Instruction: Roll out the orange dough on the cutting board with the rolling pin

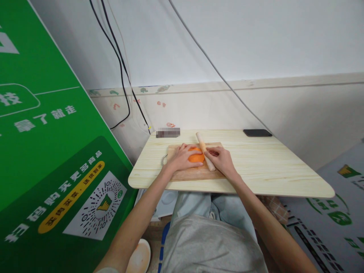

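My left hand (183, 157) rests with spread fingers on a smooth, round orange piece (196, 156) that looks like dough. The piece lies on a wooden cutting board (182, 175) with a metal ring handle at its left end. In my right hand (221, 159) is a wooden rolling pin (201, 142), gripped between thumb and fingers. It slants from far left to near right, at the right edge of the orange piece, and its middle has an orange tint. My fingers partly hide both the piece and the pin.
The board sits on a pale wooden table (273, 163) against the wall. A dark flat object (257, 132) lies back right; a pixelated item (167, 132) lies back left. A green printed panel (42, 151) stands on the left. Below is a white plate (140, 256) with orange stains.
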`<state>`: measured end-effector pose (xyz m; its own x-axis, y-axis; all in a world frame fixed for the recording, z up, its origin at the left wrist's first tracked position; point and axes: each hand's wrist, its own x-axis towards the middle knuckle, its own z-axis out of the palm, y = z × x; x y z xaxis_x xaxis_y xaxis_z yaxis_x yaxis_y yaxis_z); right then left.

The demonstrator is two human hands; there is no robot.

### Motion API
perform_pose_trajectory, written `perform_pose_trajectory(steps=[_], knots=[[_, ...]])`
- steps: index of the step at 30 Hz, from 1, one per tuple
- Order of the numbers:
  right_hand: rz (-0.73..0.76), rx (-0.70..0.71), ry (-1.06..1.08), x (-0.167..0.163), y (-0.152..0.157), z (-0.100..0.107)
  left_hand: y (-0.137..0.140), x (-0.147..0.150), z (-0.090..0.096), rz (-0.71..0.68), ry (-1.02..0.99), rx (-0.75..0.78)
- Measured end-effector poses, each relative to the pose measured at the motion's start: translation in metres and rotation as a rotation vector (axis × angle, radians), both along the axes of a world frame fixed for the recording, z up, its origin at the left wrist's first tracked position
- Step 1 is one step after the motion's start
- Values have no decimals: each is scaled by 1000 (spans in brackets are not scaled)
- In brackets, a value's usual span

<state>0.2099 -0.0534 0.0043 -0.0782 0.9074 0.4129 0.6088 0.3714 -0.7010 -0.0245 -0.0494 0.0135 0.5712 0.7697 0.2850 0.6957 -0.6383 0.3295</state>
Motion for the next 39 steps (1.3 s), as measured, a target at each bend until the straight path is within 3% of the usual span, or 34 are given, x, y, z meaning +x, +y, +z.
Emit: perform_pose_trajectory(steps=[13,23,30,39], knots=[[32,-36,72,-1,1,0,0,1,-2,19,-14,3],[-11,43,-200,-4,-6,4,0,0,-2,9,-23,26],[-84,11,-148,-4,-1,2,-2,0,0,17,20,12],[-69,5,-64,-1,1,-3,-4,2,1,22,73,32]])
